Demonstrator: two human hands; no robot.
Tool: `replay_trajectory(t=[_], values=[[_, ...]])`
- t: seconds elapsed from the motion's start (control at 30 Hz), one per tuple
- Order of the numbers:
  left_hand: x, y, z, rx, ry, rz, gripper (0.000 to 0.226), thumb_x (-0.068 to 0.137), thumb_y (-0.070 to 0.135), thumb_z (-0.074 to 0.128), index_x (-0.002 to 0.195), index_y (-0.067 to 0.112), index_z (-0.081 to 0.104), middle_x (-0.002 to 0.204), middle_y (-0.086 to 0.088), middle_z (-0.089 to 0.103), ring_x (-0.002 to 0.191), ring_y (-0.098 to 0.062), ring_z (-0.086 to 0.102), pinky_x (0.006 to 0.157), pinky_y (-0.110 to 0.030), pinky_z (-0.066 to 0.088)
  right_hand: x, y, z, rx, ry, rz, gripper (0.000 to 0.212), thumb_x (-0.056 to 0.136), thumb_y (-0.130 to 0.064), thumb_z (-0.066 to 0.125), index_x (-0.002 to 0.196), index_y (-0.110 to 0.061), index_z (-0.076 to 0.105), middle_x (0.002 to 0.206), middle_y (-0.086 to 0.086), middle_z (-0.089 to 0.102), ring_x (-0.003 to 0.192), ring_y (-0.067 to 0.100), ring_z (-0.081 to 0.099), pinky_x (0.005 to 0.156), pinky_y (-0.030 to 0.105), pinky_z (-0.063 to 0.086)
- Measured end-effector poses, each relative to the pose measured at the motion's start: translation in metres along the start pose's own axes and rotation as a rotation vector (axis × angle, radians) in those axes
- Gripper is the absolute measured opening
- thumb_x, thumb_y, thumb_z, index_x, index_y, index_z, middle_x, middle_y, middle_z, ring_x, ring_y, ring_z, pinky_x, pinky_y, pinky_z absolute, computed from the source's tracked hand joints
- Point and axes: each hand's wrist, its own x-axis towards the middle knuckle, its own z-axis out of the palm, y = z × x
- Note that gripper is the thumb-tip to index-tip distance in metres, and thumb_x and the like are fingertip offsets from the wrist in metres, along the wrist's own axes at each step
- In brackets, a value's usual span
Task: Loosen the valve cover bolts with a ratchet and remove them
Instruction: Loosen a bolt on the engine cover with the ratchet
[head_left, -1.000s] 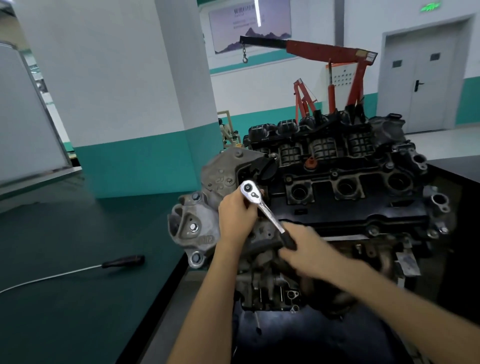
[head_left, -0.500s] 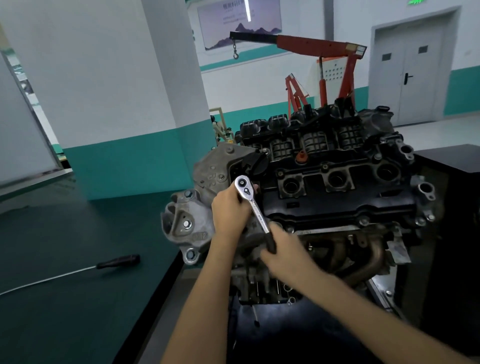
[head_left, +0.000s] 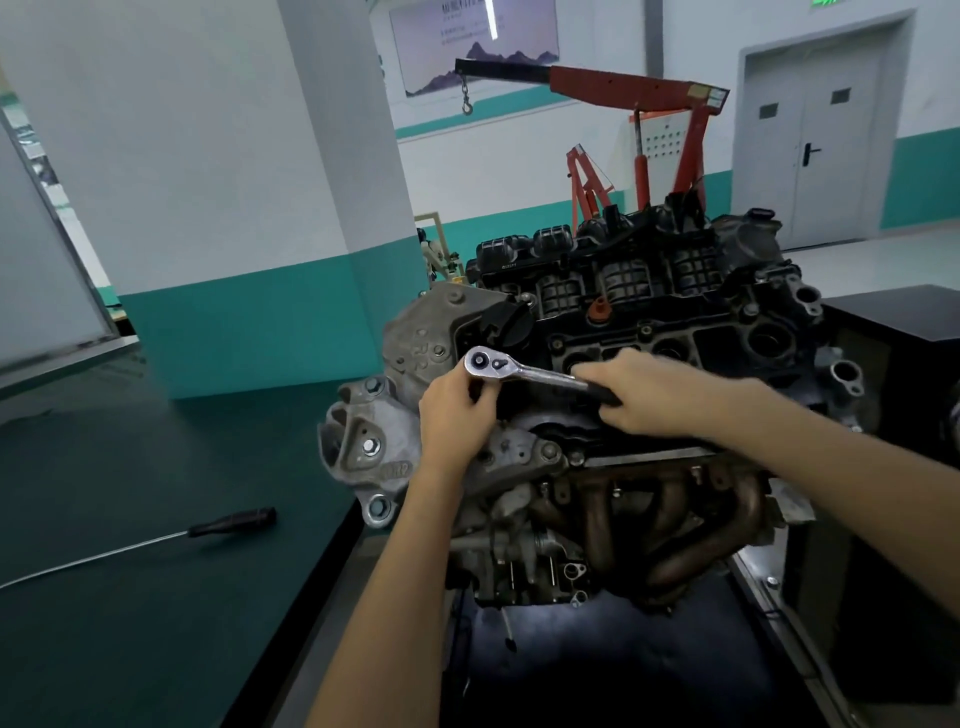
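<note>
Polished chrome ratchet (head_left: 519, 368) mid-frame, matt black plastic valve cover (head_left: 649, 332), dull cast grey metal engine bracket (head_left: 363, 436) left of centre, rusty brown manifold (head_left: 675, 525) below, matt green bench (head_left: 130, 493) lower left

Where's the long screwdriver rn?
Head view, lower left: the screwdriver lies on the green bench, left of the engine, handle pointing toward it.

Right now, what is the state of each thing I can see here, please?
Ratchet: held in both hands, head over the engine's left end, handle pointing right.
Left hand: grips just below the ratchet head.
Right hand: grips the ratchet handle.
Screwdriver: lying loose on the green bench.
Hoist hook: hanging free, carrying nothing.
Double door: closed.
</note>
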Motion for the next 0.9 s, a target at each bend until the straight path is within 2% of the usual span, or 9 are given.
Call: replay_trajectory(t=[0.07, 0.13, 0.23, 0.33, 0.43, 0.53, 0.67, 0.77, 0.9], values=[[0.000, 0.000, 0.001, 0.004, -0.026, -0.022, 0.018, 0.094, 0.023, 0.059, 0.090, 0.008, 0.070, 0.074, -0.009, 0.069, 0.073, -0.031, 0.064, 0.070, -0.039, 0.047, 0.007, 0.007, -0.011, -0.126, 0.033, -0.015, 0.033, 0.088, -0.018, 0.058, 0.119, -0.028, 0.054, 0.073, -0.006, 0.041, 0.084, 0.030, 0.063, 0.063, 0.029, 0.037], [-0.001, 0.000, 0.003, 0.030, -0.010, -0.058, 0.016, 0.094, 0.017, 0.058, 0.090, 0.007, 0.070, 0.078, -0.010, 0.070, 0.076, -0.032, 0.064, 0.072, -0.040, 0.048, 0.003, 0.003, -0.001, -0.092, 0.120, 0.022, 0.027, 0.086, -0.019, 0.059, 0.111, -0.028, 0.055, 0.074, -0.005, 0.043, 0.085, 0.033, 0.063, 0.064, 0.030, 0.038], [0.000, 0.000, 0.007, 0.069, 0.030, -0.076, 0.012, 0.089, 0.010, 0.057, 0.085, 0.002, 0.064, 0.079, -0.015, 0.069, 0.078, -0.037, 0.062, 0.069, -0.043, 0.046, -0.017, -0.025, 0.043, 0.260, 0.189, 0.102, 0.013, 0.082, -0.015, 0.060, 0.089, -0.020, 0.050, 0.069, 0.000, 0.050, 0.070, 0.030, 0.061, 0.058, 0.030, 0.040], [0.000, -0.001, 0.007, 0.039, 0.031, -0.025, 0.013, 0.089, 0.020, 0.061, 0.085, 0.011, 0.069, 0.080, -0.005, 0.072, 0.078, -0.027, 0.066, 0.070, -0.039, 0.049, -0.027, -0.069, 0.084, 0.679, 0.236, 0.179, 0.018, 0.081, -0.006, 0.059, 0.079, -0.019, 0.046, 0.060, 0.000, 0.050, 0.050, 0.010, 0.049, 0.048, 0.020, 0.037], [0.000, -0.003, 0.007, 0.035, 0.035, -0.017, 0.016, 0.092, 0.033, 0.063, 0.080, 0.024, 0.067, 0.076, 0.003, 0.071, 0.072, -0.013, 0.064, 0.063, -0.029, 0.044, -0.021, -0.111, 0.112, 0.859, 0.364, 0.285, 0.014, 0.082, -0.001, 0.056, 0.088, -0.013, 0.051, 0.056, -0.004, 0.047, 0.044, 0.005, 0.047, 0.045, 0.014, 0.036], [0.001, -0.005, 0.008, 0.006, 0.021, -0.031, 0.018, 0.093, 0.038, 0.062, 0.076, 0.032, 0.062, 0.075, 0.007, 0.070, 0.070, -0.006, 0.063, 0.062, -0.024, 0.043, -0.018, -0.120, 0.116, 0.898, 0.349, 0.298, 0.021, 0.083, -0.001, 0.053, 0.102, -0.011, 0.053, 0.063, 0.005, 0.054, 0.053, 0.014, 0.054, 0.053, 0.030, 0.047], [0.001, -0.004, 0.005, -0.035, 0.033, 0.001, 0.016, 0.088, 0.034, 0.061, 0.085, 0.021, 0.069, 0.070, 0.003, 0.070, 0.070, -0.014, 0.065, 0.065, -0.034, 0.049, -0.024, -0.070, 0.089, 0.663, 0.219, 0.189, 0.021, 0.081, -0.006, 0.057, 0.095, -0.021, 0.053, 0.074, 0.008, 0.057, 0.064, 0.028, 0.056, 0.061, 0.034, 0.048], [0.000, -0.002, 0.004, 0.031, 0.032, 0.079, 0.016, 0.086, 0.029, 0.057, 0.086, 0.016, 0.067, 0.057, 0.005, 0.057, 0.059, -0.019, 0.055, 0.056, -0.032, 0.037, -0.021, -0.022, 0.048, 0.330, 0.142, 0.127, 0.018, 0.082, -0.011, 0.062, 0.097, -0.020, 0.056, 0.067, -0.004, 0.047, 0.061, 0.023, 0.055, 0.056, 0.030, 0.044], [0.000, -0.001, 0.003, 0.071, 0.036, 0.085, 0.015, 0.094, 0.024, 0.062, 0.089, 0.010, 0.064, 0.053, 0.012, 0.043, 0.057, -0.019, 0.047, 0.056, -0.032, 0.028, -0.002, 0.008, -0.001, -0.083, 0.104, 0.032, 0.026, 0.088, -0.019, 0.058, 0.112, -0.025, 0.053, 0.073, -0.004, 0.043, 0.083, 0.032, 0.063, 0.062, 0.032, 0.038]])
